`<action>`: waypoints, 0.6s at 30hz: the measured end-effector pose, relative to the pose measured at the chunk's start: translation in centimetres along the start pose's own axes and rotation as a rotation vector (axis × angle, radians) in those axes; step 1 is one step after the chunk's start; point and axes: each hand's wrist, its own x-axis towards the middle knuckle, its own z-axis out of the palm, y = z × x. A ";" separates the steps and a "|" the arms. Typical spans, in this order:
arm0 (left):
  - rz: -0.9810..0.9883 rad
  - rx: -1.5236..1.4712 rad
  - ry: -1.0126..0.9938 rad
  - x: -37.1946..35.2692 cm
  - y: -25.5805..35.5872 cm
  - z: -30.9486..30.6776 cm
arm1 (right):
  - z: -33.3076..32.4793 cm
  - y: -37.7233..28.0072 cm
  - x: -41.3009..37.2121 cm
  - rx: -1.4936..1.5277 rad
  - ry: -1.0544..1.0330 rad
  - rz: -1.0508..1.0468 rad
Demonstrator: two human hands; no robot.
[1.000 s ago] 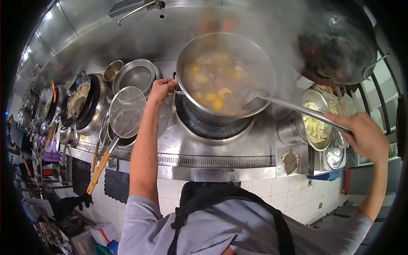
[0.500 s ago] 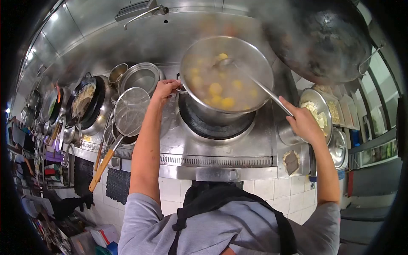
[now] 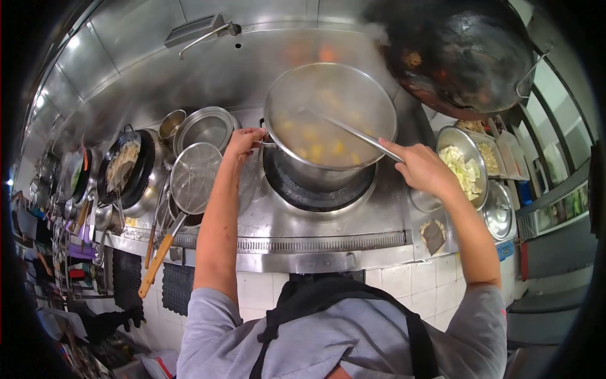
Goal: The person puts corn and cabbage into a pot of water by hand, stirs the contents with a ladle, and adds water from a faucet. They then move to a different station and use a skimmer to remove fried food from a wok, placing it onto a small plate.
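A large steel stockpot (image 3: 328, 177) stands on a black burner ring (image 3: 287, 180), steaming, with yellow chunks (image 3: 312, 151) in cloudy liquid. At the pot's left side, my left hand (image 3: 243, 143) has its fingers closed on the pot handle (image 3: 269, 144). My right hand (image 3: 421, 167) grips the end of a long steel ladle (image 3: 360, 134), whose shaft slants over the pot's right rim into the liquid. Steam and broth hide the ladle's bowl.
Left of the pot are a wire strainer (image 3: 197, 177) with a wooden handle, a round steel pan (image 3: 205, 129) and a dark wok (image 3: 132, 158). On the right stands a steel bowl of pale cut pieces (image 3: 464, 169). A large blackened wok (image 3: 464, 57) looms behind at upper right.
The ladle's bowl has dropped from sight into the liquid, and its shaft lies flatter. My right hand has shifted left, closer to the pot's rim. My left hand keeps its hold.
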 end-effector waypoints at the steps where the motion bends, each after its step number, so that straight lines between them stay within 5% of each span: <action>1: 0.061 -0.016 0.051 -0.2 -0.2 0.0 | 0.2 -0.2 -0.3 0.012 0.009 0.041; 6: 0.384 -0.076 0.117 -6.1 -2.4 0.1 | 3.1 -1.6 -4.1 0.080 0.182 0.216; 9: 0.221 -0.002 -0.039 -12.7 -2.9 0.4 | 4.5 -1.7 -6.4 0.324 0.242 0.424; 12: 0.209 0.034 -0.208 -15.4 -6.0 -0.3 | 6.3 -2.3 -8.2 0.500 0.367 0.412; 18: 0.267 0.047 -0.058 -20.7 -3.1 -3.0 | 8.1 -0.7 -9.0 0.743 0.405 0.370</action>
